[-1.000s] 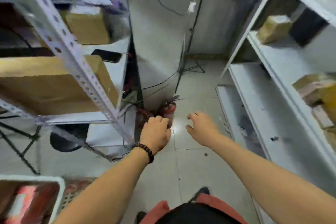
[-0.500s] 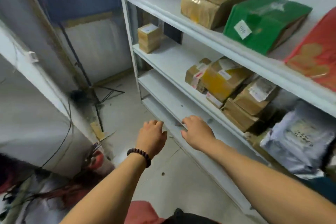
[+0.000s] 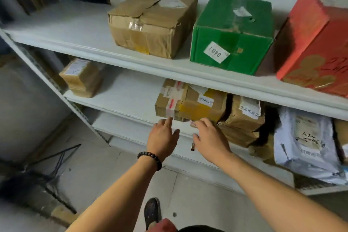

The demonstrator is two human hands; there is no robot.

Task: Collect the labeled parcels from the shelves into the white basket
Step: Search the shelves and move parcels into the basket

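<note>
On the middle shelf [image 3: 131, 90] a small brown parcel with red-and-white tape [image 3: 169, 98] sits beside a yellow-taped parcel [image 3: 203, 107]. My left hand [image 3: 162, 137], with a bead bracelet on the wrist, reaches toward them with fingers spread, just below the taped parcel. My right hand [image 3: 209, 139] is spread open too, its fingertips close under the yellow-taped parcel. Neither hand holds anything. More labeled brown parcels [image 3: 244, 117] are stacked to the right. The white basket is out of view.
The top shelf [image 3: 66, 26] carries a brown box [image 3: 150, 22], a green box labeled 0401 [image 3: 231, 34] and a red box [image 3: 318, 41]. A small brown parcel [image 3: 82, 77] stands at the middle shelf's left end. Grey mailer bags [image 3: 305, 143] lie at right. Tripod legs [image 3: 56, 158] stand on the floor.
The view has swung from the aisle floor to the right-hand shelving. Both hands rose and moved forward to the middle shelf's parcels, their fingers spreading.
</note>
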